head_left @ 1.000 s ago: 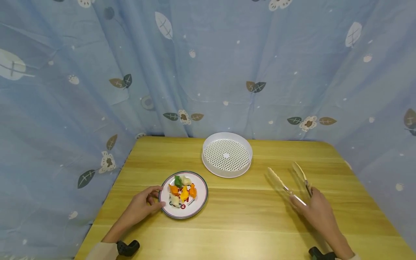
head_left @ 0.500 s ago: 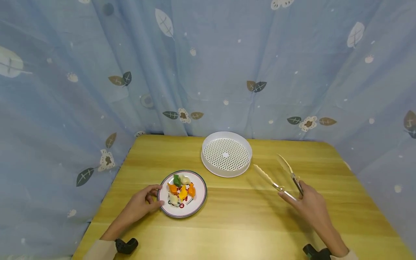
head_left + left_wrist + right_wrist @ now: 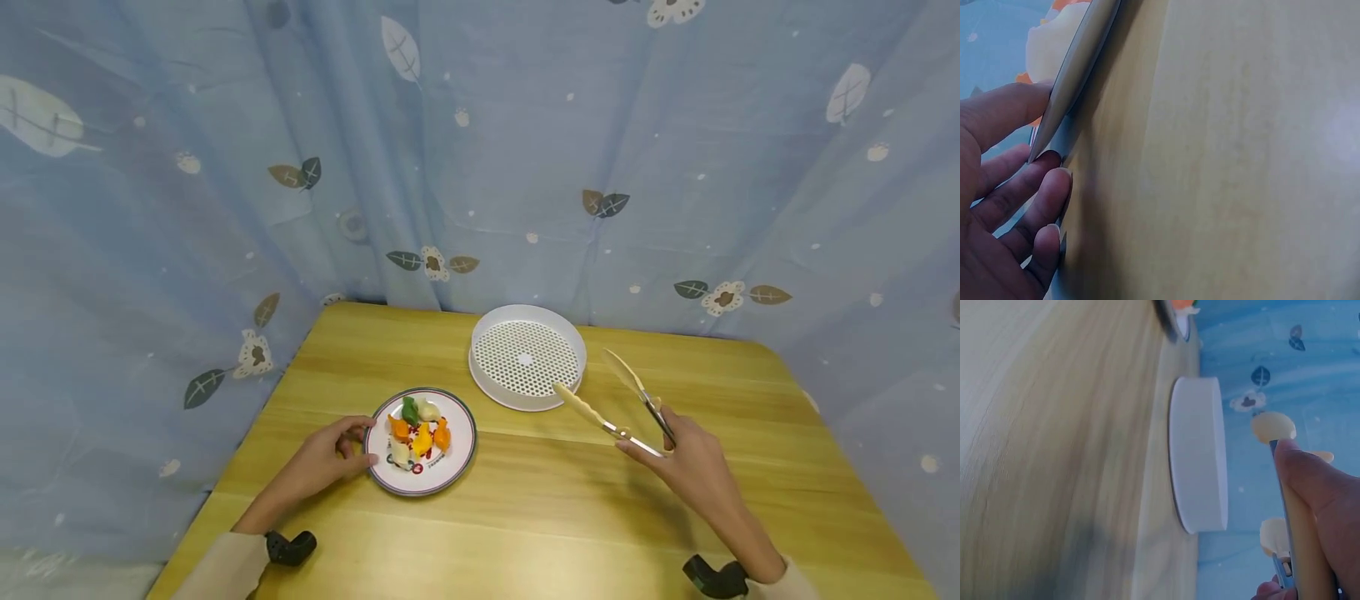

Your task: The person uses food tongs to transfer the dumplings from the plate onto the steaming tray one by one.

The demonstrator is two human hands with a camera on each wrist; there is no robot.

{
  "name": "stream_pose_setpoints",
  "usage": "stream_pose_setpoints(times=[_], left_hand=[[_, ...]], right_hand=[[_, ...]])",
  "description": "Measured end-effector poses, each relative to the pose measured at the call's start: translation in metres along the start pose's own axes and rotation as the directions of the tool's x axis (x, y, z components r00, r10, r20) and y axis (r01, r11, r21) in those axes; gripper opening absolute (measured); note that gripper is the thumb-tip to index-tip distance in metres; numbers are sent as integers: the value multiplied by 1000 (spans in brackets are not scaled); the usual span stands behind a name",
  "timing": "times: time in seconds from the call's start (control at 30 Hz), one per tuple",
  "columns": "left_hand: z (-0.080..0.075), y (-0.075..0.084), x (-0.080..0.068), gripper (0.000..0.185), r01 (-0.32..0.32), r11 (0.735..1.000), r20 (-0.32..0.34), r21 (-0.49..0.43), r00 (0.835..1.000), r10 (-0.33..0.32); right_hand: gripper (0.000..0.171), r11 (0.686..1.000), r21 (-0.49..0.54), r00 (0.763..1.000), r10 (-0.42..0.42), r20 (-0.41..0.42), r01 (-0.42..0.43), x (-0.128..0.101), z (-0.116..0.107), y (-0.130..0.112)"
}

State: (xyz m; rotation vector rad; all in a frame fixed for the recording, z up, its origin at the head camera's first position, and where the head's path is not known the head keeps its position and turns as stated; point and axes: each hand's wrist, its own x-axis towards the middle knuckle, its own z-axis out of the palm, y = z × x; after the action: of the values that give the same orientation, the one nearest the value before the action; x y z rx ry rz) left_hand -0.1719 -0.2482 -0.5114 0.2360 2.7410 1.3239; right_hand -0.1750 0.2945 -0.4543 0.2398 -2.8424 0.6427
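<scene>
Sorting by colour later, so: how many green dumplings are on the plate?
1: a green dumpling at the far edge of the plate, beside a white one. Others may be hidden in the pile.

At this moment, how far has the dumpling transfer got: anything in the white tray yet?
Nothing is moved yet: the white perforated tray holds nothing, and the coloured dumplings all sit on the plate. In hand: the right hand grips the tongs, arms apart, raised near the tray; the left hand holds the plate's rim. Picking up the dumplings likely remains.
</scene>
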Motion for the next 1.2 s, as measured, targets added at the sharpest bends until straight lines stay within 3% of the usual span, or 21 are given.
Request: stream_pose_setpoints(times=[0.17, 0.43, 1.03, 1.13, 1.2], left_hand=[[-3, 0, 3, 59, -35, 999, 28, 0, 999, 35], [-1, -2, 1, 65, 23, 1000, 49, -9, 999, -23], [0, -5, 5, 66, 63, 998, 22, -30, 998, -62], [0, -7, 4, 66, 57, 998, 26, -32, 998, -56], [0, -7, 4, 66, 55, 998, 29, -42, 998, -54]], right_hand=[[58, 997, 1, 996, -81, -22, 81, 1, 14, -11], [61, 977, 6, 975, -212, -62, 213, -5, 37, -21], [71, 948, 74, 950, -311, -14, 311, 1, 61, -52], [71, 935, 80, 938, -346, -21, 346, 0, 65, -57], [62, 920, 77, 923, -383, -34, 384, 1, 68, -61]])
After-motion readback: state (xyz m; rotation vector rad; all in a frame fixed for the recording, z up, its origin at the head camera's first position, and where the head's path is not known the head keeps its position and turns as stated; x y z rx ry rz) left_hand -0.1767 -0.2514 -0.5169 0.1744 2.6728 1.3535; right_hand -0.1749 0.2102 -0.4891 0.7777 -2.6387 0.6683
